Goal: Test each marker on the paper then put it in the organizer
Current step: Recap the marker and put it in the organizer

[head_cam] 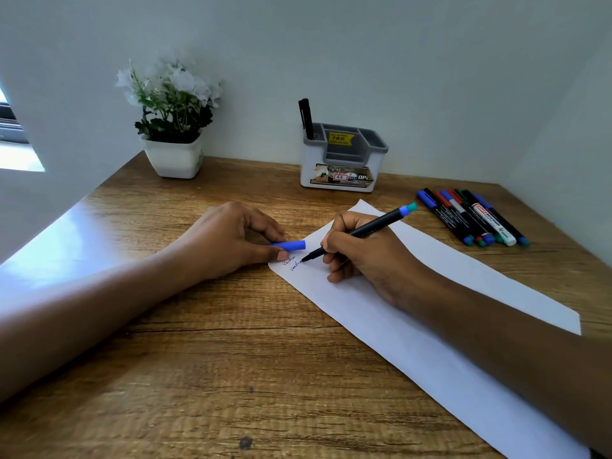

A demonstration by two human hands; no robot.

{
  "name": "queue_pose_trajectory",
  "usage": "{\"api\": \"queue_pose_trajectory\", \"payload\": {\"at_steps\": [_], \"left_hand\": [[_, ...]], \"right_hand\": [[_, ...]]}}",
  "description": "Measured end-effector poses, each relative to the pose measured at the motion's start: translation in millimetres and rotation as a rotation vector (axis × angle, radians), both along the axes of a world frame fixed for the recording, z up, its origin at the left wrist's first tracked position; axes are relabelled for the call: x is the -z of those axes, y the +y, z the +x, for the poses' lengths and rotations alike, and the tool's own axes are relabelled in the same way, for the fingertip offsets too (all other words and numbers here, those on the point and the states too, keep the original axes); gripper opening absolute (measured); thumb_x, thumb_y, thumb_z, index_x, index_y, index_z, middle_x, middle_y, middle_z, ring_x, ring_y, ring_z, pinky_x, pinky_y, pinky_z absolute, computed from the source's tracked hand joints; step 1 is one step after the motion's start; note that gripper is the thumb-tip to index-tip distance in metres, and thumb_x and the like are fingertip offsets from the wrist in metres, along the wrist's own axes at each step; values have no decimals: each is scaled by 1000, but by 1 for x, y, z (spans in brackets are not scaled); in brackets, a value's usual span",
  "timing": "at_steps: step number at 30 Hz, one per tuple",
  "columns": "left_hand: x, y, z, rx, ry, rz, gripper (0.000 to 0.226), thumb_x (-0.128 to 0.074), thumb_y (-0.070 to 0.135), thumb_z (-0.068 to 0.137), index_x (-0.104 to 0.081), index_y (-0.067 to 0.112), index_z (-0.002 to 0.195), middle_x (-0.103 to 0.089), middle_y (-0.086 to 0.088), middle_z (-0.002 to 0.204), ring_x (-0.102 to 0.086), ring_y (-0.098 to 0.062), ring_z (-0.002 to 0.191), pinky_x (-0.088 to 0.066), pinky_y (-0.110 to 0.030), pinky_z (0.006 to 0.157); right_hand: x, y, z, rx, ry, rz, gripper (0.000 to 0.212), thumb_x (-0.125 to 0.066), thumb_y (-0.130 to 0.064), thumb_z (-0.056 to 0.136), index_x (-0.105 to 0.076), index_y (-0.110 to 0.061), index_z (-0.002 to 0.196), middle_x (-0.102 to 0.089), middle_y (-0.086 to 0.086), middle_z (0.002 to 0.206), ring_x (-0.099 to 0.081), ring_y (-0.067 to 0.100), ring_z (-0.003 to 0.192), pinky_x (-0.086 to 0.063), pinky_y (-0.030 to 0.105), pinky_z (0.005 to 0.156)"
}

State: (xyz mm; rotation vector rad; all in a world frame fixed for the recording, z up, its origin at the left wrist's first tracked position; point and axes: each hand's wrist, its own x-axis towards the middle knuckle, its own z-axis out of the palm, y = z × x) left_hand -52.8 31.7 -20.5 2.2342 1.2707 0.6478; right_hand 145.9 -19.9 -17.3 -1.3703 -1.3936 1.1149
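Pinching a marker (361,231), our right hand (361,256) writes on the paper (397,342); our left hand (228,240) pinches the blue cap (291,245). Unheld, the paper could slide, smearing ink.

A: Where is the white paper sheet (430,326)?
B: On the brown wooden table (231,359), under the right hand (364,256).
A: Between the hands?
B: The blue plastic cap (291,245), pinched by the left hand (228,240), and the tip of the black uncapped marker (357,231) the right grips.
A: Beyond them?
B: The white-and-grey plastic organizer (342,160), a black capped marker (306,119) in its left compartment. The white potted plant (174,157) stands behind the left hand; the row of loose markers (473,217) lies right of the right hand.
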Motion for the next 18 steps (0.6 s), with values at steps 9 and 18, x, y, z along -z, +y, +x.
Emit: {"api": "queue_pose_trajectory", "payload": {"at_steps": [9,18], "left_hand": [[1,1,0,-5,3,-2,23,-79,39,67,-74,34,89,-67,23,104,-57,4,98,-39,-11,80],[-1,-2,-2,-81,-355,-97,31,-72,54,61,-75,39,88,-74,15,91,-64,-6,93,-45,-27,84]], "right_hand": [[-6,0,2,64,241,-52,24,-54,-4,88,-55,-10,65,-57,6,58,-51,9,46,-51,24,45],[-31,4,12,64,346,120,16,-57,-8,90,-58,-15,75,-61,2,59,-55,10,50,-50,23,46]]}}
